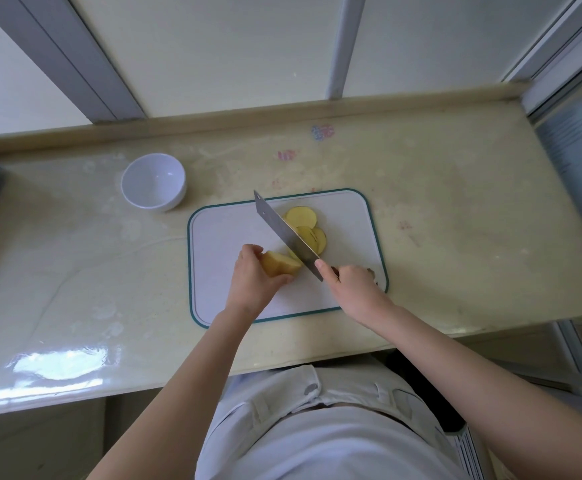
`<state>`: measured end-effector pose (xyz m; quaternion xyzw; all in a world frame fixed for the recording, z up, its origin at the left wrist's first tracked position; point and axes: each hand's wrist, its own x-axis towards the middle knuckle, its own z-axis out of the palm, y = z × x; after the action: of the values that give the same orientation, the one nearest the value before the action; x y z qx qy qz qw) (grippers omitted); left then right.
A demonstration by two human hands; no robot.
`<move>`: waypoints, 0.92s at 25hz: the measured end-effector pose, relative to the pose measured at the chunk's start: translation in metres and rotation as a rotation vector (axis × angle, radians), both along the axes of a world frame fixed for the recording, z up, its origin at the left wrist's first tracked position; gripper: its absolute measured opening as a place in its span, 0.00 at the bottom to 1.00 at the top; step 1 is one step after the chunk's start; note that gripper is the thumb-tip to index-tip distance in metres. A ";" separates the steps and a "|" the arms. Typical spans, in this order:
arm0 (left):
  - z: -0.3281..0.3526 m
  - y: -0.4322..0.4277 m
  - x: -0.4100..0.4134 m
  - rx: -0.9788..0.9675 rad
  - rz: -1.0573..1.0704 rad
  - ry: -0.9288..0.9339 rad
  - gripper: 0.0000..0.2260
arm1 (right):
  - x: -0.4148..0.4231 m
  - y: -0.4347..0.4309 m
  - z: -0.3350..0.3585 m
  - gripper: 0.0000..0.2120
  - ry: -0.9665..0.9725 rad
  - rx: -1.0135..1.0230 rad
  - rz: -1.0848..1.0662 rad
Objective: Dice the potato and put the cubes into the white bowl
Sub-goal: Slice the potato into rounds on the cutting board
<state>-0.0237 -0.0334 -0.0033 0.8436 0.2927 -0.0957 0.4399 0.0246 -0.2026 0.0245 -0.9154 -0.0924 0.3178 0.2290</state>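
Glossy beige countertop (pixel 438 202) across the whole middle of the view, pale window panels (pixel 234 46) behind it at twelve o'clock. White cutting board (pixel 227 237) with a teal rim, flat on the counter just right of centre. White bowl (pixel 175 199) upright on the counter at ten o'clock from the board, apart from it. Steel cleaver (pixel 282 230) slanting over the board, tip toward eleven o'clock, heel toward five, edge down beside the potato's cut face. Right hand (pixel 352 282) at five o'clock on the board, clenched round the cleaver's handle, one fingertip resting on the blade near its heel. Left hand (pixel 251 275) at seven o'clock, fingers curled over the uncut potato chunk (pixel 281 265), pinning it to the board. Round potato slices (pixel 301 216) overlapping flat on the board at one o'clock from the chunk, beyond the blade, partly hidden by it.
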 end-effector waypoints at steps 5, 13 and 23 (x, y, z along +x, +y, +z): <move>-0.002 0.000 -0.002 -0.024 0.030 -0.066 0.24 | -0.005 -0.006 0.017 0.27 -0.032 0.109 -0.052; 0.003 0.000 0.004 -0.063 0.048 -0.118 0.22 | -0.014 -0.001 0.038 0.26 0.001 0.137 -0.028; 0.006 -0.001 0.012 -0.018 0.061 -0.098 0.23 | -0.010 0.004 0.045 0.27 0.045 0.081 -0.042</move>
<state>-0.0121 -0.0346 0.0028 0.8340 0.2954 -0.0435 0.4640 0.0150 -0.1987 0.0698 -0.8997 -0.0806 0.3296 0.2747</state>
